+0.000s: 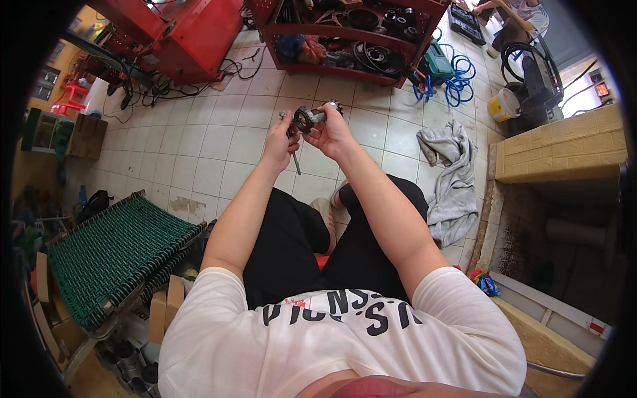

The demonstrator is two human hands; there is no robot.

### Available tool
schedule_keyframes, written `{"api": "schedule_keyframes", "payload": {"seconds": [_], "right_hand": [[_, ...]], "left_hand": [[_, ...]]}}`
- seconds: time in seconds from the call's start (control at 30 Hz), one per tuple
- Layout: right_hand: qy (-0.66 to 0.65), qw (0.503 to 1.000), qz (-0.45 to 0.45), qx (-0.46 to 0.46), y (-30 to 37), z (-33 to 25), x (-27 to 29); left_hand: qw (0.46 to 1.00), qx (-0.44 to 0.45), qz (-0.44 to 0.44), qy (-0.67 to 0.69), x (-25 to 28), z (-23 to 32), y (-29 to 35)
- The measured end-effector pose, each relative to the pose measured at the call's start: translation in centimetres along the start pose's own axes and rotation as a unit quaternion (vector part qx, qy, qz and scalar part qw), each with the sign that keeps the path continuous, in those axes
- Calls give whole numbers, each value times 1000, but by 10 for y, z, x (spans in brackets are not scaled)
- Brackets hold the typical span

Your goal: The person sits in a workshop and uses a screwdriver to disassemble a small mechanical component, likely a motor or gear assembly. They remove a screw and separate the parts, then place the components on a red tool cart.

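Both my hands are raised close together above the tiled floor, in front of my knees. My right hand [332, 136] grips a metal shaft-like part [304, 120]. A dark ring sits on its left end and a toothed piece shows at its far right end. My left hand [279, 142] is closed around a thin metal rod-shaped tool [296, 163], whose shank points down toward my lap. Its upper end shows above the thumb, but the fingers hide its middle. The tool and the dark ring are very near each other; I cannot tell whether they touch.
A red tool cart [332, 67] with parts on its shelves stands ahead, beside a red machine [192, 46]. Cables and a blue hose [459, 83] lie on the floor. A grey cloth [451, 179] is at right, a green woven seat [119, 255] at left. Another person [527, 20] is far right.
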State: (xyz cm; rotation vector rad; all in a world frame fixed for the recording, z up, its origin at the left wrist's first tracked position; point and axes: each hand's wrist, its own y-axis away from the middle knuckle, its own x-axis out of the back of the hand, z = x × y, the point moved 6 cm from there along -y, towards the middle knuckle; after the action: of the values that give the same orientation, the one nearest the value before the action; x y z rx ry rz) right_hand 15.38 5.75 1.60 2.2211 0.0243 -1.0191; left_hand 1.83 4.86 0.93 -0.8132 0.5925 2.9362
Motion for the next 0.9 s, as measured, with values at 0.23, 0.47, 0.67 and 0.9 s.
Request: {"api": "schedule_keyframes", "payload": {"seconds": [0.23,0.47,0.67,0.9], "right_hand": [[-2,1000,9,2,-4,1,4],[12,1000,1,-5,0,1,1],[-11,1000,-8,-3,0,-1,1],[-11,1000,-3,-6,2,0,-1]], "left_hand": [[1000,3,-13,20,-8,6,6],[1000,-4,6,-26,1,0,1],[996,47,-44,60,-6,0,1],[998,50,-36,12,-6,-2,4]]}}
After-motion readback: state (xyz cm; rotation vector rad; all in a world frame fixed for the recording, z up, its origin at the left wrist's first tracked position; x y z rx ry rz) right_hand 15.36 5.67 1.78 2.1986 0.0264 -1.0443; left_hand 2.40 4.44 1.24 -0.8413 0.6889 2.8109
